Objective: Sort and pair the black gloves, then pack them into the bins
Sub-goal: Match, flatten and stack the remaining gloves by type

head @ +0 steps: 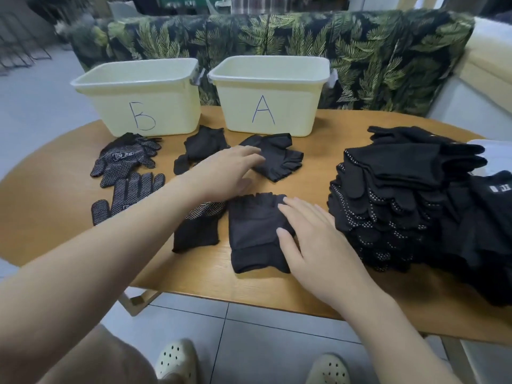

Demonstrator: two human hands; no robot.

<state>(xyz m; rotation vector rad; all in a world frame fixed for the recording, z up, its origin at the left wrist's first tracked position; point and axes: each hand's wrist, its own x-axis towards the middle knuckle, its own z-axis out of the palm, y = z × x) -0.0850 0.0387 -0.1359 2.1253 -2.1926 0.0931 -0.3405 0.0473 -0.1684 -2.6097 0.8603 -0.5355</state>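
Nearest me, right hand (310, 239) lies flat, fingers straight, pressing the plain glove (255, 234) onto the table (69, 245), well in front of bin A (271, 95). Left hand (221, 173) reaches toward bin A, fingers extended onto a fingerless glove (277, 159) just before it; whether they pinch it, I cannot tell. Judgement: thin knit, light, limp, non-slip on wood. Best hold: cuff hem, 2 layers pinched together. Unsorted pile (415, 195) lies right of bin A.
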